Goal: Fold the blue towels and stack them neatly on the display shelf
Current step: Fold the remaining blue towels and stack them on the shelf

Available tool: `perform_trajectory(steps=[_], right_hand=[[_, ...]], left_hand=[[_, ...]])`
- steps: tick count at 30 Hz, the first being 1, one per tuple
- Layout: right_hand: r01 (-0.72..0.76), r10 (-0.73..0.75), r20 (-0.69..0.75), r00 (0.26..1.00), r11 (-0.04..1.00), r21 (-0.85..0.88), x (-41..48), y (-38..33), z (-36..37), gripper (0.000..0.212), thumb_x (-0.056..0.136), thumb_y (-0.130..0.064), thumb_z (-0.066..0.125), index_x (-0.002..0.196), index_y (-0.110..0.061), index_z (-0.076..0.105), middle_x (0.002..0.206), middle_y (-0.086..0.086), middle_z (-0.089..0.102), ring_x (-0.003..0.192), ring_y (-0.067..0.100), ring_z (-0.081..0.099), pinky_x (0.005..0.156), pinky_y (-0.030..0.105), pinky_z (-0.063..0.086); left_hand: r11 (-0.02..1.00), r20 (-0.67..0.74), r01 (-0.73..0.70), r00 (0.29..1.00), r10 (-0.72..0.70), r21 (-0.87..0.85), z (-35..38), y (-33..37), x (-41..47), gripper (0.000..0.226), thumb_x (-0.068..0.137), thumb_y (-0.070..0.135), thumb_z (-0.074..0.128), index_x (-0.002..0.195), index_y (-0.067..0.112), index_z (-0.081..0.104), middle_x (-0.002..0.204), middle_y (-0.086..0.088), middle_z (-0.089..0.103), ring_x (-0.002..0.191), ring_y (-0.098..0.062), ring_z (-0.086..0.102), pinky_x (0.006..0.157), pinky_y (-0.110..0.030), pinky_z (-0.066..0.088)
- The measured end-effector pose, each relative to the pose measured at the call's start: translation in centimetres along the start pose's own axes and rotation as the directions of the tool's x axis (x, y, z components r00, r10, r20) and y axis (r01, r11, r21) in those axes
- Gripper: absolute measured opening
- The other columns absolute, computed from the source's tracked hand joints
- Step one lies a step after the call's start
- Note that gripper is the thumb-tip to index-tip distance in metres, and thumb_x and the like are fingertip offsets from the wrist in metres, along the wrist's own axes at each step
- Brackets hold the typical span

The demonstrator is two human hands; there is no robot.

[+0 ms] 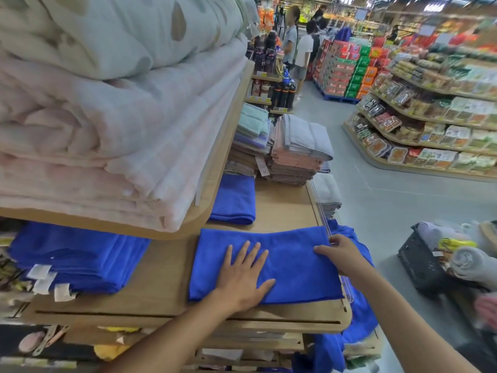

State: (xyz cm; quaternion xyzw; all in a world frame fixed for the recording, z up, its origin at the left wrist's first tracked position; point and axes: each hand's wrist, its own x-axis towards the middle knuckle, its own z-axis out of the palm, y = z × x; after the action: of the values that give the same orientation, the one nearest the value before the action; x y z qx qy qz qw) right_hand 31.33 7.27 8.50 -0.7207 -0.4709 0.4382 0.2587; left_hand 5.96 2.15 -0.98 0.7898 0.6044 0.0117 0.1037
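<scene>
Blue towel (290,273) beside folded stack (75,259): left grip (242,278) flat on it, right grip (341,254) pinching edge.

Grey floor (376,200); curved wooden grocery shelves (419,170) at right; bright lights (430,6) overhead

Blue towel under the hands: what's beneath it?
The blue towel lies on the wooden shelf, whose bare board shows round it. The left hand presses flat on top; the right hand grips its right edge. Anything between towel and board is covered.
</scene>
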Motion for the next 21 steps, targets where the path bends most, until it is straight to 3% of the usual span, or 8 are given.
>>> perform_trajectory(steps=[4,7,11,13,15,17,19,21], right_hand=[[0.115,-0.113,-0.088,0.99,0.993,0.02,-1.1,-1.8,-1.7,0.022,0.085,-0.019,0.077,0.1,-0.022,0.062,0.105,0.0,0.067,0.093,0.023,0.069,0.071,0.033,0.053],[0.159,-0.155,-0.098,0.983,0.987,0.025,-1.7,-3.0,-2.1,0.021,0.084,-0.019,0.077,0.098,-0.022,0.063,0.101,-0.001,0.067,0.089,0.019,0.068,0.065,0.029,0.05],[0.176,-0.175,-0.042,0.984,0.984,0.021,-2.2,-4.5,-0.9,0.019,0.085,-0.016,0.074,0.098,-0.022,0.062,0.094,0.0,0.067,0.075,0.015,0.066,0.051,0.023,0.045],[0.196,-0.196,0.016,0.98,0.98,0.025,-2.4,-6.1,0.5,0.018,0.084,-0.014,0.071,0.098,-0.021,0.063,0.091,0.001,0.067,0.066,0.015,0.061,0.043,0.021,0.041],[0.229,-0.23,0.078,0.97,0.973,0.017,-2.6,-8.2,2.6,0.021,0.082,-0.016,0.071,0.1,-0.021,0.063,0.092,0.003,0.066,0.067,0.018,0.059,0.042,0.02,0.041],[0.262,-0.259,0.12,0.958,0.965,-0.01,-2.7,-10.2,5.5,0.024,0.078,-0.019,0.073,0.099,-0.022,0.061,0.089,0.003,0.065,0.066,0.016,0.062,0.043,0.021,0.045],[0.3,-0.289,0.183,0.94,0.953,-0.035,-2.9,-11.6,9.1,0.024,0.079,-0.018,0.074,0.096,-0.019,0.058,0.078,0.002,0.062,0.05,0.01,0.059,0.042,0.021,0.047],[0.312,-0.283,0.292,0.914,0.948,-0.057,-3.0,-11.8,12.9,0.024,0.081,-0.02,0.075,0.09,-0.014,0.053,0.07,0.005,0.059,0.043,0.013,0.056,0.043,0.024,0.049]], left_hand=[[0.999,-0.014,-0.031,0.999,0.03,-0.029,0.0,2.9,1.6,0.079,0.093,0.073,0.006,0.161,0.033,0.0,0.17,0.004,-0.005,0.156,-0.019,-0.013,0.122,-0.056,-0.011],[0.994,-0.083,-0.032,0.996,0.024,-0.102,-0.8,2.8,2.1,0.076,0.093,0.068,0.006,0.16,0.034,0.014,0.17,0.005,0.005,0.157,-0.017,-0.006,0.124,-0.053,-0.005],[0.929,-0.295,0.034,0.944,-0.151,-0.367,-1.9,-2.2,1.2,0.053,0.102,0.044,0.041,0.15,0.022,0.045,0.163,-0.001,0.033,0.154,-0.021,0.019,0.125,-0.041,0.015],[0.736,-0.318,0.009,0.898,-0.303,-0.677,-2.2,-4.1,0.5,0.034,0.102,0.02,0.052,0.135,0.014,0.059,0.149,-0.004,0.05,0.145,-0.022,0.038,0.118,-0.027,0.026],[0.444,-0.226,-0.009,0.87,-0.437,-0.896,-2.5,-4.8,-0.4,0.028,0.102,0.008,0.049,0.125,0.018,0.062,0.136,0.0,0.058,0.135,-0.018,0.049,0.111,-0.021,0.032],[0.252,-0.151,-0.024,0.853,-0.499,-0.968,-2.3,-5.1,-1.1,0.025,0.106,0.012,0.045,0.121,0.022,0.063,0.131,0.002,0.063,0.127,-0.014,0.055,0.112,-0.028,0.037],[0.069,-0.065,-0.035,0.862,-0.503,-0.997,-2.1,-5.5,-1.9,0.028,0.108,0.025,0.042,0.127,0.023,0.063,0.132,0.004,0.065,0.127,-0.011,0.057,0.11,-0.033,0.043],[-0.011,-0.053,-0.066,0.881,-0.47,-0.998,-2.0,-6.3,-2.2,0.033,0.11,0.026,0.036,0.135,0.017,0.056,0.139,0.0,0.061,0.132,-0.013,0.055,0.106,-0.027,0.046]])
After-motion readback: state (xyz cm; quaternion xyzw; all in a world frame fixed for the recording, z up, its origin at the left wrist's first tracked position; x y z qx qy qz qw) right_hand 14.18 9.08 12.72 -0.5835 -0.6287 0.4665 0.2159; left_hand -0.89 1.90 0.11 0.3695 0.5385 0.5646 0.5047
